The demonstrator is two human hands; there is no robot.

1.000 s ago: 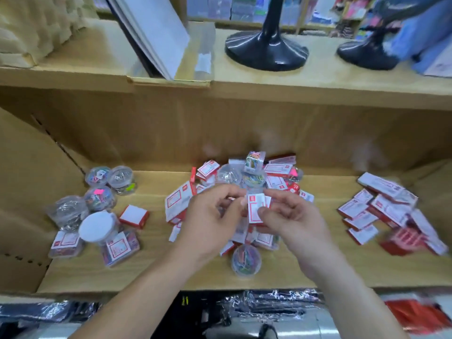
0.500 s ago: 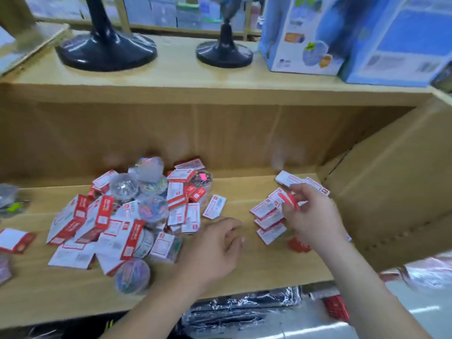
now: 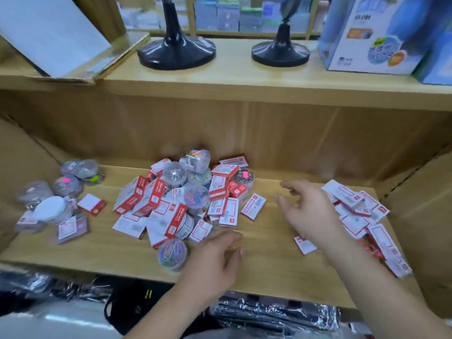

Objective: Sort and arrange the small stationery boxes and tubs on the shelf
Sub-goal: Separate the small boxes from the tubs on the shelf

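Jumbled heap of red-and-white card boxes and clear round plastic tubs (image 3: 171, 206). Left hand (image 3: 215, 260) at heap's right edge, fingers loose, empty; right hand (image 3: 310, 211) farther right, fingers spread, empty.

On the lower shelf (image 3: 269, 260) we count three groups of stock — five round tubs (image 3: 66, 185) at left, at least six more in the middle heap (image 3: 156, 204), and red-and-white boxes (image 3: 352, 199) too many and too blurred to number. Two black stands (image 3: 176, 52) and two blue cartons (image 3: 367, 40) sit above; two hands, the left hand (image 3: 215, 260) and the right hand (image 3: 310, 211), are in shot.
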